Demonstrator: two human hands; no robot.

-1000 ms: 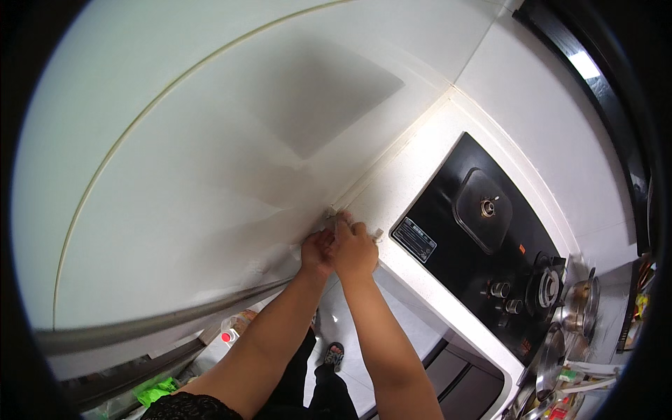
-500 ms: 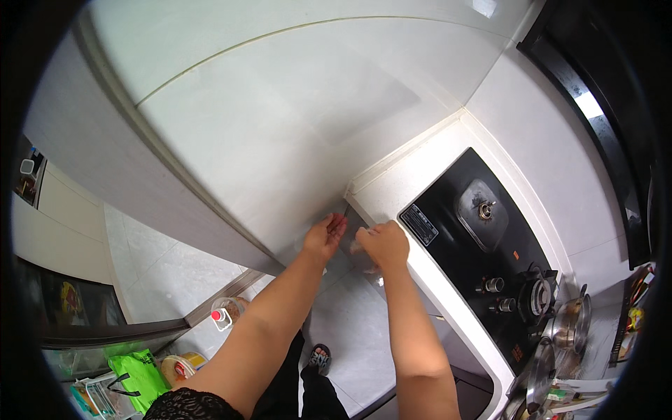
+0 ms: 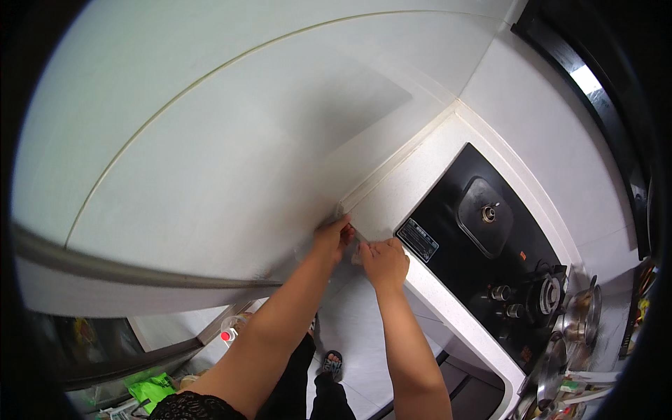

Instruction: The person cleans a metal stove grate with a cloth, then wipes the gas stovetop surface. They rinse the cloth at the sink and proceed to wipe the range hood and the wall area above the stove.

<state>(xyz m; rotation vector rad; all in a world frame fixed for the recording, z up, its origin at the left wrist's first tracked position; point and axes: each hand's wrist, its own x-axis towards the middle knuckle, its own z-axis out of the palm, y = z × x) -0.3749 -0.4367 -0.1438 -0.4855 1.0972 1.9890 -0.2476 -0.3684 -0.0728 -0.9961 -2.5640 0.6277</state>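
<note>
My left hand (image 3: 336, 236) is at the near-left corner of the white countertop (image 3: 392, 203), close to the wall. Its fingers are curled together, and what they pinch, if anything, is hidden. To its right, my right hand (image 3: 385, 262) is closed beside the counter's front edge. A small crumpled, see-through piece of what looks like plastic film (image 3: 357, 256) shows at its fingertips. The two hands are a short gap apart. A black gas hob (image 3: 448, 238) is set in the counter just right of my right hand.
A burner with its grate (image 3: 542, 297), two knobs and steel pots (image 3: 581, 315) are at the right. The pale tiled wall (image 3: 210, 154) rises ahead. On the floor at lower left are a red-capped bottle (image 3: 229, 335) and a green bag (image 3: 152, 388). A dark range hood (image 3: 595, 98) hangs upper right.
My left hand has moved up to the counter corner, its fingers more curled. My right hand has shifted slightly down, still closed. The view has turned, showing more wall on the left.
</note>
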